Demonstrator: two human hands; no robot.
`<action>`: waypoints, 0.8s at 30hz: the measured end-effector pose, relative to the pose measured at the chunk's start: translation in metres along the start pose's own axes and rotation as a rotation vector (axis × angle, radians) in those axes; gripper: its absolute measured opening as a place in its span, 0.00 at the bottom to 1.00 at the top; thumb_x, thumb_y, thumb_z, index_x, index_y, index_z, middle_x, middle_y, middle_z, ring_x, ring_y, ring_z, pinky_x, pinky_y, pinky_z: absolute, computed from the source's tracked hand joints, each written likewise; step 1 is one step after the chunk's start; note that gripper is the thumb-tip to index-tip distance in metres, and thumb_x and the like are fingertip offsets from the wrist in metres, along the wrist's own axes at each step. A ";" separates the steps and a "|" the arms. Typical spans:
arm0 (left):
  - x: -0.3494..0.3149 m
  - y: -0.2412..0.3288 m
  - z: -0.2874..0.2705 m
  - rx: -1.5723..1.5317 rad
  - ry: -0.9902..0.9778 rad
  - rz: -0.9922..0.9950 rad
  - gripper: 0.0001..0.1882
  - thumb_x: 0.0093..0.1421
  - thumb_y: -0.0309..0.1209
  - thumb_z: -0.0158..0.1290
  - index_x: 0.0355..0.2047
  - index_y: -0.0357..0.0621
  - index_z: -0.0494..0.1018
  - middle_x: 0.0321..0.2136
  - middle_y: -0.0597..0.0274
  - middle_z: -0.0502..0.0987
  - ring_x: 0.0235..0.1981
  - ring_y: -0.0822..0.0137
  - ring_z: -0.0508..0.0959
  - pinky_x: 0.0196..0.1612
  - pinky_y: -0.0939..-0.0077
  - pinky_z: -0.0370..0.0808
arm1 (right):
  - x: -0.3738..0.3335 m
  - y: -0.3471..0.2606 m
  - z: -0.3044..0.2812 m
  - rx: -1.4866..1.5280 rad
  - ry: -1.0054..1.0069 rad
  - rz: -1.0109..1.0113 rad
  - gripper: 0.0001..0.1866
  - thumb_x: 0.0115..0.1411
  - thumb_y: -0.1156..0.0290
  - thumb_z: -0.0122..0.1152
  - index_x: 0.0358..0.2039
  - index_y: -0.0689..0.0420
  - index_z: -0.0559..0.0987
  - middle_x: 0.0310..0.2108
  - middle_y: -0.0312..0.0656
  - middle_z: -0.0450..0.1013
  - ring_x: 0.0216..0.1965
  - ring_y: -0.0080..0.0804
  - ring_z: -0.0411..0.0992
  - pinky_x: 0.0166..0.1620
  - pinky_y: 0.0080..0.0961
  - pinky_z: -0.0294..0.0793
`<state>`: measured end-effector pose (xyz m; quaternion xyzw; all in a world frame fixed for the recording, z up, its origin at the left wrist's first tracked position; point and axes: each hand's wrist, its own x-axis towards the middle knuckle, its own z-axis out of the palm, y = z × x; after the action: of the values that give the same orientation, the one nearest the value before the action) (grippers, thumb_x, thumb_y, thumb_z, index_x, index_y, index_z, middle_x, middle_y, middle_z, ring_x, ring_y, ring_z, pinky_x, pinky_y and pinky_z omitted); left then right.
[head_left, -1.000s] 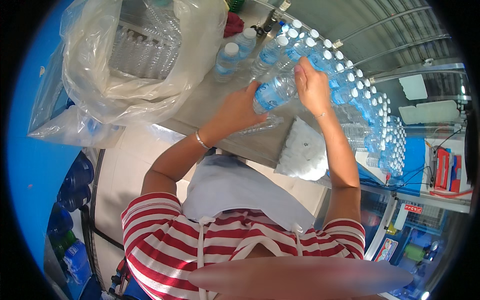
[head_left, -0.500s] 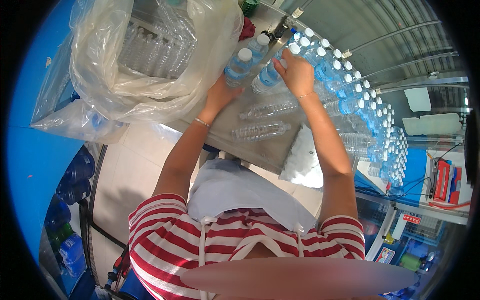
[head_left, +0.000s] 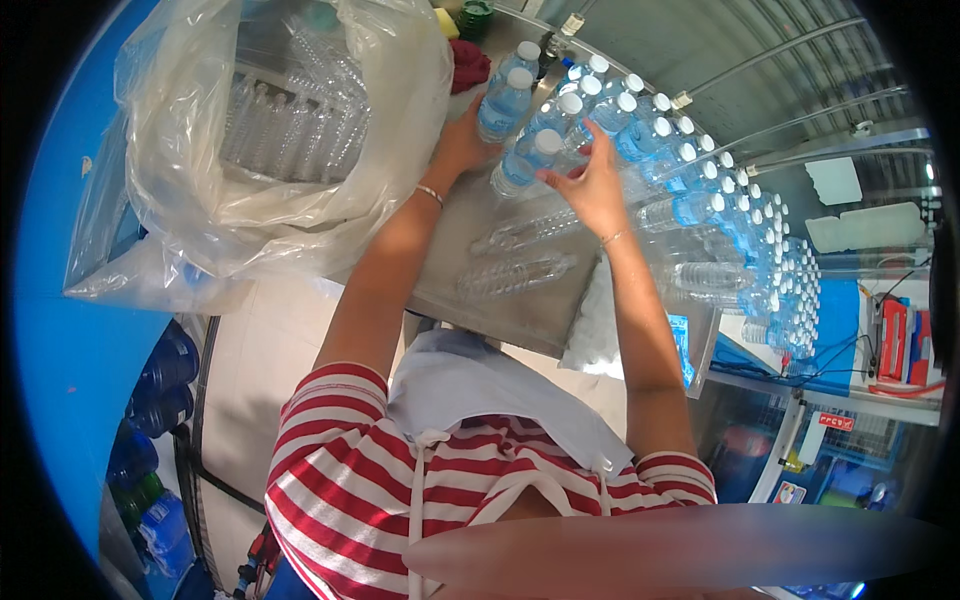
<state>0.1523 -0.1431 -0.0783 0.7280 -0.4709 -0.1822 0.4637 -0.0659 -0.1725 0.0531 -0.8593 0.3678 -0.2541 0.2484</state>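
red cloth just below a yellow block and green container, blue wall at left, blue jugs near pale floor, ribbed metal wall upper right, white panels above red case

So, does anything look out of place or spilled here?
Slightly: a clear bottle lies on its side near the front edge of the metal table, whereas the white-capped bottles farther back stand upright. I can't make out any spill.

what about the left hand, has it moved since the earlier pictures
Yes: the left hand has moved away from the person's body, closer to the dark red cloth.
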 end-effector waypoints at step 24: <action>-0.063 0.007 0.003 -0.175 -0.173 0.136 0.50 0.41 0.29 0.65 0.63 0.34 0.53 0.56 0.39 0.66 0.58 0.45 0.68 0.59 0.58 0.66 | 0.008 0.050 0.081 0.194 -0.251 0.040 0.60 0.40 0.65 0.74 0.67 0.65 0.45 0.60 0.61 0.60 0.59 0.52 0.65 0.56 0.34 0.69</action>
<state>0.1157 -0.0917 -0.0848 0.6328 -0.5396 -0.2530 0.4944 -0.0361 -0.1892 -0.0361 -0.8490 0.3245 -0.1741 0.3789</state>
